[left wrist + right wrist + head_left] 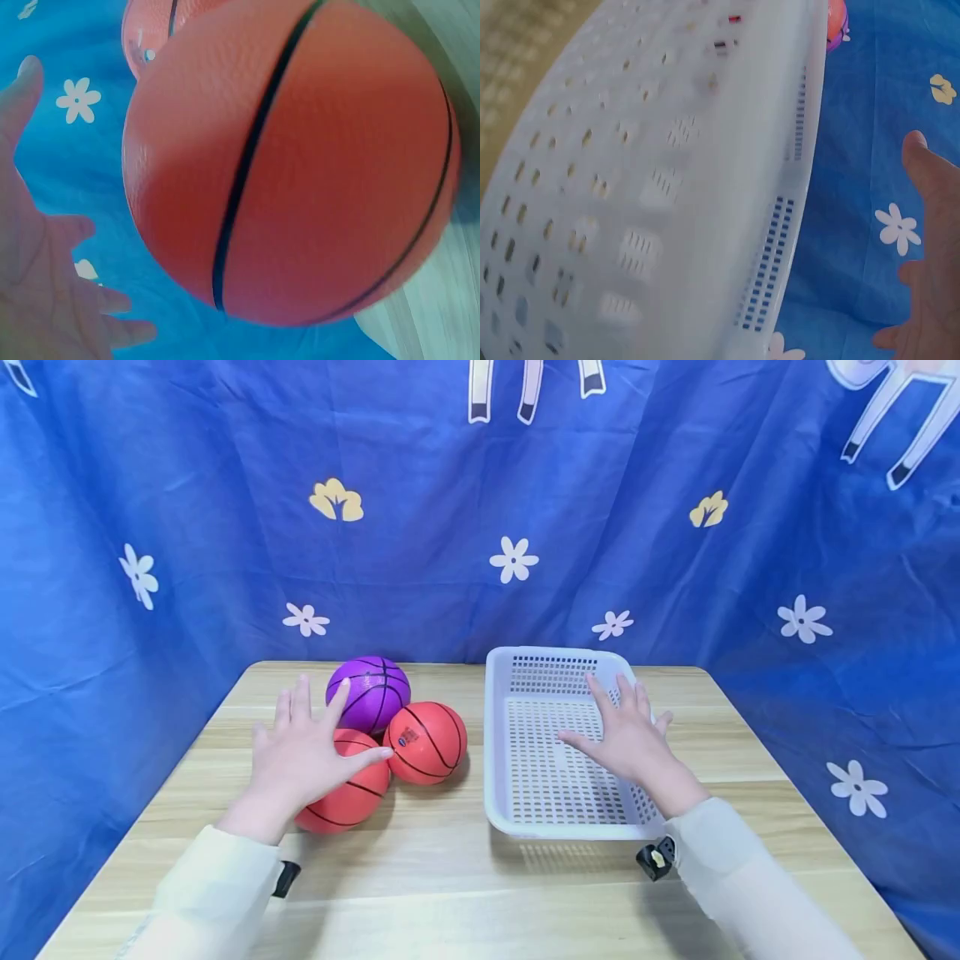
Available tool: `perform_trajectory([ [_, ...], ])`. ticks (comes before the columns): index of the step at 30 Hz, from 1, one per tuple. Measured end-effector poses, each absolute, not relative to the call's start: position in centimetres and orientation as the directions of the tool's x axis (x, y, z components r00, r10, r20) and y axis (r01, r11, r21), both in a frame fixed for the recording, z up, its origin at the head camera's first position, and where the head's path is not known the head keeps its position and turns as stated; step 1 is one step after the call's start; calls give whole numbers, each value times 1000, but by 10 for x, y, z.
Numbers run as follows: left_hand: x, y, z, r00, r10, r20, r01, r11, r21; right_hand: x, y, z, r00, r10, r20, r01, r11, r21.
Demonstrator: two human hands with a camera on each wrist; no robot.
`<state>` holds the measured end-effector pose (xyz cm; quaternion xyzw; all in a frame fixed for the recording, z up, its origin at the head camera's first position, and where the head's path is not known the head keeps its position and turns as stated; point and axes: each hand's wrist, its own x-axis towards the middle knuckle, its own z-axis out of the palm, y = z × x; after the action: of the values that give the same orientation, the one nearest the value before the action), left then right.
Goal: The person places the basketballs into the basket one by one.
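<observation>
My left hand [300,760] hovers with spread fingers above the nearest orange basketball [348,797]. In the left wrist view that orange ball [300,172] fills the middle, and a gap separates it from the palm [45,285]. A second orange basketball [427,743] and a purple basketball [369,693] sit close beside it. My right hand [630,735], fingers spread, is over the right side of a white plastic basket [498,743] with a slotted floor. From the right wrist, the basket's wall [727,180] stands apart from the hand [937,255]. Neither hand holds anything.
The balls and basket stand on a light wooden table [450,902]. A blue curtain [420,568] with flowers and animal figures hangs behind and at both sides. Small black devices [656,858] are worn at the wrists, below the pale sleeves [742,868].
</observation>
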<state>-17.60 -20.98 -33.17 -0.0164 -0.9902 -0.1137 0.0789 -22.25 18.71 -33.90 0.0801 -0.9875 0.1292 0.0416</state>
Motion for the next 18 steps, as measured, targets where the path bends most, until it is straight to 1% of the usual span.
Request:
perform_trajectory([
  [11,-174,-234,-333,-985,15,174,59,967,248,-235,217,-336,-983,-106,146,-142,956,-256],
  [18,-172,-251,-338,-982,15,190,58,973,224,-241,238,-339,-987,-65,149,-104,957,-272],
])
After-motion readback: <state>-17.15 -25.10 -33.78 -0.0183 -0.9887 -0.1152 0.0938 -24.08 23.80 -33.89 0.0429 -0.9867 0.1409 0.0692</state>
